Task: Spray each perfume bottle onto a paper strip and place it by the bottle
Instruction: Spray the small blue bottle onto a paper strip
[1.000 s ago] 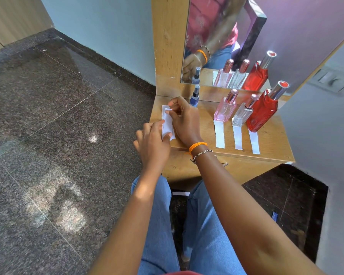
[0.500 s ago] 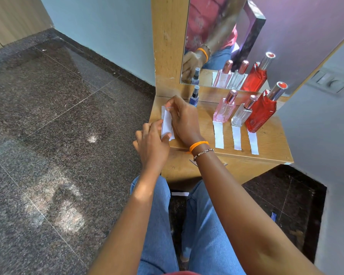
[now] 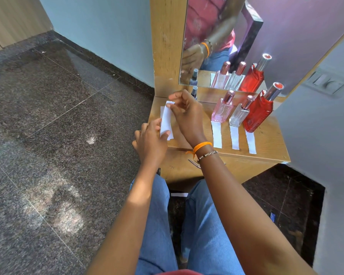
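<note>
While three bottles are already standing over their strips along the shelf's (image 3: 266, 135) right half, I am peeling one paper strip (image 3: 166, 118) off the stack at the left edge: my right hand (image 3: 187, 114) is pinching its top, my left hand (image 3: 151, 141) is closing on its bottom. Next, I judge, I am needing the small blue bottle (image 3: 194, 92), tight in the back corner by the mirror (image 3: 246, 26).
</note>
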`<action>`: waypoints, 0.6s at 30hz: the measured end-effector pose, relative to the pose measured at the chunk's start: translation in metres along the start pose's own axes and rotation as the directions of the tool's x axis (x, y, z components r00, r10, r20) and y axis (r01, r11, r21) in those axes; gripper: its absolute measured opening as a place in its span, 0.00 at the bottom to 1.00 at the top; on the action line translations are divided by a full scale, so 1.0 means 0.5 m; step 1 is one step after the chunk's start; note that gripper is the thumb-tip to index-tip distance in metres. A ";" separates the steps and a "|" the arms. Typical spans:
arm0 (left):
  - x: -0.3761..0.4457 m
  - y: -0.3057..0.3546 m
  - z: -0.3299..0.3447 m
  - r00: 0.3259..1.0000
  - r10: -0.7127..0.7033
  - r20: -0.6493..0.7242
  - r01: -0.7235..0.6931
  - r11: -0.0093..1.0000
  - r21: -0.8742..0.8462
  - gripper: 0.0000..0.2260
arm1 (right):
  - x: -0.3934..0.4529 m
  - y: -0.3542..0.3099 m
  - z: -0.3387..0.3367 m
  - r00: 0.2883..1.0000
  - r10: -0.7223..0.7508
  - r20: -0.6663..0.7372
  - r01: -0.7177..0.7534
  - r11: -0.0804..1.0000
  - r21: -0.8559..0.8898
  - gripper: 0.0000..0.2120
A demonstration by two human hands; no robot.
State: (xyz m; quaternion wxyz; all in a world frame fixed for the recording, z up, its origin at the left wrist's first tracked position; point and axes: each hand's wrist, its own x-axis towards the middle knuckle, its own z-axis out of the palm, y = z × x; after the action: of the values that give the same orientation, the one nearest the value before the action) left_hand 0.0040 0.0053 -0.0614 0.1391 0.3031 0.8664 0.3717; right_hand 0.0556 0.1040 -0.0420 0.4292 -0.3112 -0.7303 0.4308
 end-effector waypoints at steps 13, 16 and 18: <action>-0.002 0.034 -0.018 0.997 0.013 -0.075 -0.049 0.868 -0.494 0.06 | -0.085 -0.041 -0.143 0.996 0.083 0.013 -0.078 0.966 -0.247 0.13; -0.009 0.057 -0.016 1.000 0.001 -0.020 -0.012 0.839 -0.544 0.07 | -0.125 -0.021 -0.163 0.957 0.222 0.186 -0.155 0.935 -0.319 0.12; -0.015 0.069 -0.008 0.999 0.039 0.004 -0.032 0.858 -0.513 0.05 | -0.142 -0.018 -0.163 0.947 0.248 0.205 -0.186 0.943 -0.277 0.11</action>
State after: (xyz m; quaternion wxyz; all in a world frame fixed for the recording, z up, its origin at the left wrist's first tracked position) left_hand 0.0224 0.0170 -0.0335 0.2140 0.2738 0.7295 0.5891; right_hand 0.1586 0.0713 -0.0382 0.2449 -0.3889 -0.7864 0.4127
